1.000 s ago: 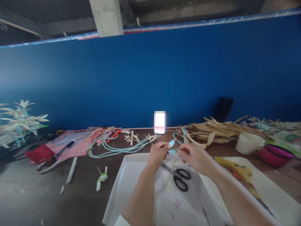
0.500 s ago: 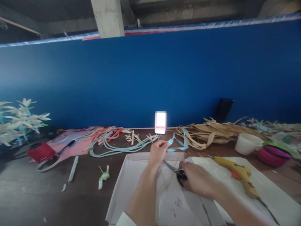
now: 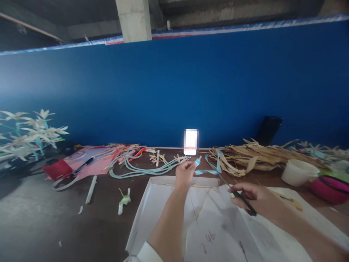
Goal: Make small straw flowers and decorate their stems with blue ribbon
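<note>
My left hand (image 3: 184, 174) is closed in a pinch on the end of a light blue ribbon (image 3: 211, 167), held above the far edge of a white cardboard tray (image 3: 152, 207). The ribbon trails right across the brown table. My right hand (image 3: 255, 198) grips black-handled scissors (image 3: 240, 196), lifted off the tray, with the blades pointing up and left toward the ribbon. A thin straw-coloured strip lies on the tray below my left hand.
Dried straw leaves (image 3: 261, 156) are piled at the back right beside a white cup (image 3: 297, 171) and a pink bowl (image 3: 331, 187). Light green cords (image 3: 141, 168), pink paper (image 3: 89, 162) and a red pouch (image 3: 57, 169) lie at the left. A blue wall stands behind.
My right hand let go of the ribbon, dropped to the scissors on the tray, picked them up and moved them right. My left hand kept its pinch on the ribbon.
</note>
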Demonstrator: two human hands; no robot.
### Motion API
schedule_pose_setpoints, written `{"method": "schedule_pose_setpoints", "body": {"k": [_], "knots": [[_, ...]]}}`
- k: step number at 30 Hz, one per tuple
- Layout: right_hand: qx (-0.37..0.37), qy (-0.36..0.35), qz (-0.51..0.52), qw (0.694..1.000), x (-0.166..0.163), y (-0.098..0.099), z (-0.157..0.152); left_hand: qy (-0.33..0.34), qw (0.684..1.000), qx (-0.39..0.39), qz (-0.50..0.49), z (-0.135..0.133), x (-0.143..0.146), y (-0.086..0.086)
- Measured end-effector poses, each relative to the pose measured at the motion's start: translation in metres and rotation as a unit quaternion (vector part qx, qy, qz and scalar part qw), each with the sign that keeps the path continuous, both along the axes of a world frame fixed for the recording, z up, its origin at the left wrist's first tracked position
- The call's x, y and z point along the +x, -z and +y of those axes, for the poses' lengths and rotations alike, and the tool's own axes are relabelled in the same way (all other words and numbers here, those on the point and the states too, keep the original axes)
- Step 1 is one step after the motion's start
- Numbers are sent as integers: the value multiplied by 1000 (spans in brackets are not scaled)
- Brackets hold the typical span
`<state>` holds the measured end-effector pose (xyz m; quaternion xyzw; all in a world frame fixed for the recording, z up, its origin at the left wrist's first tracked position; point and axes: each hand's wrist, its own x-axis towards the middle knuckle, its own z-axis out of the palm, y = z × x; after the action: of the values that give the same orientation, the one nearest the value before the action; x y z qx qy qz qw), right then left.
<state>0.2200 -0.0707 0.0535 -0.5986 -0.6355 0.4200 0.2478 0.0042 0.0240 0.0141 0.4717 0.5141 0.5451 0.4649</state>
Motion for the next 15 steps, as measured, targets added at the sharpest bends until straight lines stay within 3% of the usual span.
{"method": "schedule_pose_setpoints", "body": {"k": [2,5,9,12,15], "knots": [[-19,14,97,995,-7,-5,2,12,1000,1,10,-1,0,-1],[-22,43,149,988,-24,-12,5,21,1000,9,17,-1,1,-2],[36,36,207,977,-42,-10,9,20,999,24,10,-3,1,-2],[73,22,212,974,-49,-5,11,21,999,33,3,-4,0,-2],[69,57,192,977,-52,-3,14,5,999,32,2,-3,1,-1]]}}
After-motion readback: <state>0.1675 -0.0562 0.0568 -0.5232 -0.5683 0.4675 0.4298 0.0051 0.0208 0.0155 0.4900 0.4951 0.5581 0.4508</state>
